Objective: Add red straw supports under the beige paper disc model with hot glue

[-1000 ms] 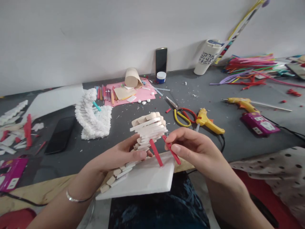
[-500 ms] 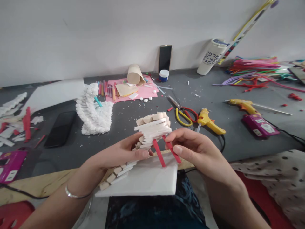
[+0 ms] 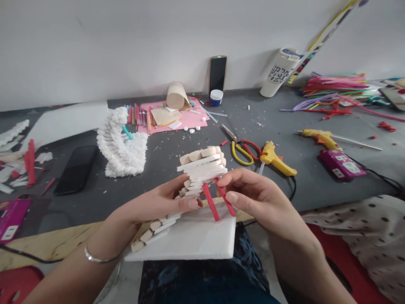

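Observation:
My left hand point(image 3: 172, 198) is wrapped round a curved stack of craft sticks point(image 3: 205, 169), painted white on one side and bare wood on the other. The stack rises from a white board point(image 3: 190, 242) above my lap. One red stick point(image 3: 210, 202) leans from the stack down to the board. Between the thumb and fingers of my right hand point(image 3: 249, 192) is a second red stick point(image 3: 228, 202), its top against the stack and its lower end at the board's right edge. My left fingertips are partly hidden behind the stack.
Scissors point(image 3: 242, 147) and a yellow glue gun point(image 3: 277, 159) lie just beyond my right hand. Another glue gun point(image 3: 322, 137) rests on a purple box point(image 3: 341, 164). A fluffy white model point(image 3: 122, 147) and a black phone point(image 3: 76, 169) stand at left.
The right hand has brought the second red stick slightly left, so its lower end now meets the board's edge. My left hand keeps its hold on the stack. The view has shifted slightly.

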The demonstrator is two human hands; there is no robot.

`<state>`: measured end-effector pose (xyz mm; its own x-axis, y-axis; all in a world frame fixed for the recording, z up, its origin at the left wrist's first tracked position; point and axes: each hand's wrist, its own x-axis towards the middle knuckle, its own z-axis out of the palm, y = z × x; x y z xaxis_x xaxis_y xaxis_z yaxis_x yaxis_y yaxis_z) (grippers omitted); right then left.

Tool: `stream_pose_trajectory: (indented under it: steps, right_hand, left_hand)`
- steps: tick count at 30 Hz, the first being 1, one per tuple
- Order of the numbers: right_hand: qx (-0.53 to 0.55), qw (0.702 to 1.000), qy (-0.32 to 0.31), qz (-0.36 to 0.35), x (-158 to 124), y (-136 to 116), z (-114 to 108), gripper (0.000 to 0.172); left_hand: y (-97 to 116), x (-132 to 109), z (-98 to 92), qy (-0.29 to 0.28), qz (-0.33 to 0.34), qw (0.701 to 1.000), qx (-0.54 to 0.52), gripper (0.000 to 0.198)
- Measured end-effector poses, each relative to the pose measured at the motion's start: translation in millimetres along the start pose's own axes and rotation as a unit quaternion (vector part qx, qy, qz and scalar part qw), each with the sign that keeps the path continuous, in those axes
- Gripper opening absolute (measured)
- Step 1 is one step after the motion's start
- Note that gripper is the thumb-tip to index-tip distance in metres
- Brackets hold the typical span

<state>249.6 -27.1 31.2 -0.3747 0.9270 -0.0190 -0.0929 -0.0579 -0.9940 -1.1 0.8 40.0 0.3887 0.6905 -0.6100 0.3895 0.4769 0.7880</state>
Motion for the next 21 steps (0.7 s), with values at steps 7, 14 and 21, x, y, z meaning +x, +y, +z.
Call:
stream_pose_trajectory:
  steps: [7, 14, 21]
  right_hand:
    - [0.046, 0.999, 0.002, 0.011, -1.7, 1.5, 3.4, 0.013]
    - [0.098, 0.994, -0.02, 0.038, -4.0, 2.6, 4.1, 0.014]
    - [0.082, 0.996, -0.024, 0.008, -12.3, -4.6, 2.7, 0.008]
  left_hand:
    - [-1.0, -0.2, 2.1, -0.003, 0.013, 1.0, -0.022, 0.086]
    - [-4.0, -1.3, 2.5, 0.009, -0.003, 0.999, -0.036, 0.093]
    - [-7.3, -2.1, 0.7, 0.028, 0.068, 0.997, -0.029, 0.082]
